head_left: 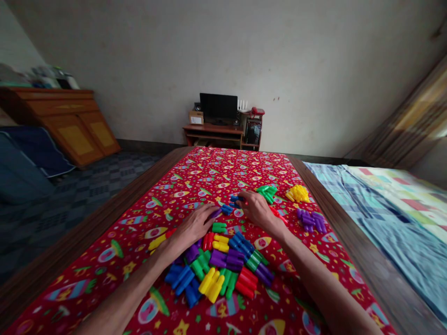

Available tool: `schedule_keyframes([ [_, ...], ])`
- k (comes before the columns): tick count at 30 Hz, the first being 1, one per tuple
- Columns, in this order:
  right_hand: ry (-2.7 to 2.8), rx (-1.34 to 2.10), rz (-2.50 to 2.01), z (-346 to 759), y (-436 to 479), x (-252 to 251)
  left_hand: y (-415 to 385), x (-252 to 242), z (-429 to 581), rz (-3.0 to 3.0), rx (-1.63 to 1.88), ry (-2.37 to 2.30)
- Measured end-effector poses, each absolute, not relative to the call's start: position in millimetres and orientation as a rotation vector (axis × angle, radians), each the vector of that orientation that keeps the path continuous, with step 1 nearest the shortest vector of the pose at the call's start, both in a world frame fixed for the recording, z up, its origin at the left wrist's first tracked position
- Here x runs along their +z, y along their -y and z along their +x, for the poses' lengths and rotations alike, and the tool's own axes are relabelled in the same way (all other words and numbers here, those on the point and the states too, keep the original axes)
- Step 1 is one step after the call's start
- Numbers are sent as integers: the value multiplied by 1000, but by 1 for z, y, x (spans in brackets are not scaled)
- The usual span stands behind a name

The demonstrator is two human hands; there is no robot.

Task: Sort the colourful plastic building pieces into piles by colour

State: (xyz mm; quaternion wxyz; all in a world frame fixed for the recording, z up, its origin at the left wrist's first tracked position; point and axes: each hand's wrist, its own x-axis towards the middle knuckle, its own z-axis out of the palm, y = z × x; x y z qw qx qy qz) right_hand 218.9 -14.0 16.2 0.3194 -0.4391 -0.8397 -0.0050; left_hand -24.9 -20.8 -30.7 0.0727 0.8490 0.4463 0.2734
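Note:
My left hand [199,223] reaches over the cloth with its fingers closed around a purple plastic building block [216,212]. My right hand [257,208] pinches a blue plastic block [236,198]. Between the hands lies another blue block [226,210], with a green block [219,227] nearer me. Closer to me is a mixed heap with purple blocks [228,259], yellow blocks [211,284], red blocks [247,282] and blue blocks [181,278]. A yellow block [157,242] is partly hidden by my left forearm. Some red pieces [278,215] show behind my right hand.
Single-colour piles of green blocks [267,193], yellow blocks [298,193] and purple blocks [311,221] sit to the right. A red patterned cloth [223,172] covers the table. Beyond stands a desk with a monitor [219,108]; a bed [394,223] lies at the right.

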Motion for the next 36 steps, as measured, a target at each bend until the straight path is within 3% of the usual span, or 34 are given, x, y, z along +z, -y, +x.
schedule_keyframes([
  [7,2452,208,-1324,290,59,60,17,-40,-32,2594,791,-1367],
  [11,2531,305,-1490,341,99,33,8,-29,-25,2609,815,-1303],
  [16,2512,129,-1716,368,123,7,-10,-20,5,2665,783,-1188],
  [26,2002,-47,-1665,315,110,54,10,-4,49,2601,658,-1226],
  [36,1352,63,-1418,319,66,84,89,-17,166,2492,659,-602],
])
